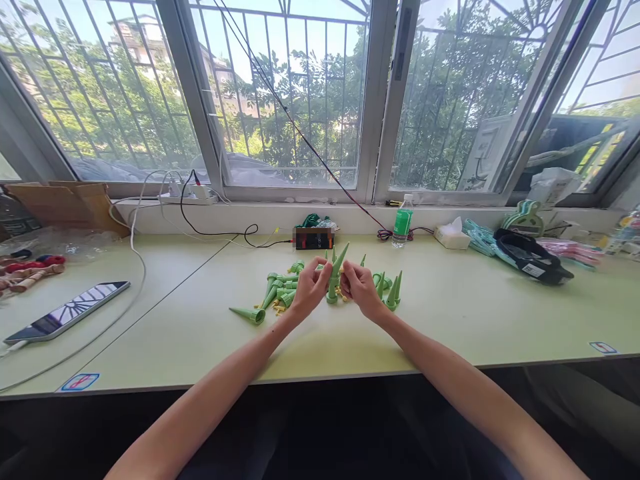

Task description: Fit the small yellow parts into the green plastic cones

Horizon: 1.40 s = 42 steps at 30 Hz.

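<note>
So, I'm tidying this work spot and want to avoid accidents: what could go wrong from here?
The cone lying on its side is close to the left forearm, so a nudge might set it rolling.

The upright cones beside the right hand could tip if that hand brushes them.

The small yellow pieces lie loose among the green cones, so some might get scattered or overlooked.

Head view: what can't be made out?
All in the head view:
Held green cone: lower end, partly hidden by the left hand.
Right hand: whether it grips anything, masked by its curled fingers.
Black device: screen text, too small and blurred.
Drink bottle: label print, too small.
</note>
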Each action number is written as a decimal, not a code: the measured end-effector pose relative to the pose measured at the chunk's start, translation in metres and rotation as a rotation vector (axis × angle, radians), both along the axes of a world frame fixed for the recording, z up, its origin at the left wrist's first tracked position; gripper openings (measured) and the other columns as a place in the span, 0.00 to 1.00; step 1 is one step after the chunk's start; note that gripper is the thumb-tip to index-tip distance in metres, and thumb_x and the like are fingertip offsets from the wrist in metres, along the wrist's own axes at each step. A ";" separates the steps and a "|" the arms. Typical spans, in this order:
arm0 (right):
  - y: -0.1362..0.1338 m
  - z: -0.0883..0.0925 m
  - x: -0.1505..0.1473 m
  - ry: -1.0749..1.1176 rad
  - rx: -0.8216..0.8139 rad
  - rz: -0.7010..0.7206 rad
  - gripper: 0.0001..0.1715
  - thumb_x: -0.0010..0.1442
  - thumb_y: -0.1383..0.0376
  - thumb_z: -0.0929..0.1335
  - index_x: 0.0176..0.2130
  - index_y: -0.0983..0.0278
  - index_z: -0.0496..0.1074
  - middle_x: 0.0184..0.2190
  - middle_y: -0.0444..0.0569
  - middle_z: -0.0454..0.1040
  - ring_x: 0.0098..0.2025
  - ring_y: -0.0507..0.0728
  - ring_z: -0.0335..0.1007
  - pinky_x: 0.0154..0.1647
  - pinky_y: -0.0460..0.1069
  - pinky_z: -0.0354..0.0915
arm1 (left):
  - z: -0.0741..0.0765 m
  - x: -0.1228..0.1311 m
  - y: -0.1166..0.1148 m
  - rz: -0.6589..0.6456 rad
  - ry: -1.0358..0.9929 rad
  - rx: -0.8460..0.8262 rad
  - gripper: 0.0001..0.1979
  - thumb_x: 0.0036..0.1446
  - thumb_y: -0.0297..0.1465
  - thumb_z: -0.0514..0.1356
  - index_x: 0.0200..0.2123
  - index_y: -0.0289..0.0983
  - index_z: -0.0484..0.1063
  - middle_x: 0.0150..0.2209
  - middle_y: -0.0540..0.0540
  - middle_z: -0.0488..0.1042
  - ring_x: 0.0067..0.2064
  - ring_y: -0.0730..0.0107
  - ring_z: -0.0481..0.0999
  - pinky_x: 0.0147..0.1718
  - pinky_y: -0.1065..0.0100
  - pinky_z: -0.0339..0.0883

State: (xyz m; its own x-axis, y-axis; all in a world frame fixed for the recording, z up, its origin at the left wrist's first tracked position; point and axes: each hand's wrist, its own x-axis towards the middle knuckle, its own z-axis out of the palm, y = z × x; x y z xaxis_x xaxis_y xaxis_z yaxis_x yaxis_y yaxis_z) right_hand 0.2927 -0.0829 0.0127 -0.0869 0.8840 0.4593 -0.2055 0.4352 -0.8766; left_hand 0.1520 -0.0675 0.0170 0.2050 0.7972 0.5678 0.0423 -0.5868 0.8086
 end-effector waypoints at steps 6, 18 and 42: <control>0.000 0.002 -0.001 0.013 -0.041 0.004 0.34 0.57 0.39 0.66 0.19 0.61 0.56 0.13 0.36 0.51 0.13 0.46 0.46 0.13 0.44 0.46 | 0.002 -0.002 -0.001 0.164 0.198 0.292 0.26 0.62 0.46 0.55 0.18 0.36 0.56 0.17 0.54 0.51 0.20 0.79 0.49 0.20 0.72 0.46; -0.003 0.001 0.002 -0.085 -0.024 0.023 0.31 0.58 0.41 0.66 0.22 0.62 0.60 0.15 0.38 0.56 0.15 0.47 0.51 0.15 0.45 0.49 | 0.004 -0.002 0.000 0.134 0.142 0.253 0.27 0.63 0.46 0.54 0.18 0.35 0.55 0.18 0.53 0.48 0.21 0.79 0.48 0.19 0.71 0.41; 0.000 -0.005 0.003 -0.170 0.078 -0.037 0.27 0.60 0.43 0.66 0.26 0.63 0.63 0.18 0.39 0.62 0.16 0.47 0.52 0.17 0.45 0.49 | 0.005 -0.001 -0.005 0.137 0.148 0.207 0.27 0.64 0.45 0.52 0.17 0.35 0.58 0.16 0.53 0.49 0.19 0.79 0.48 0.18 0.71 0.42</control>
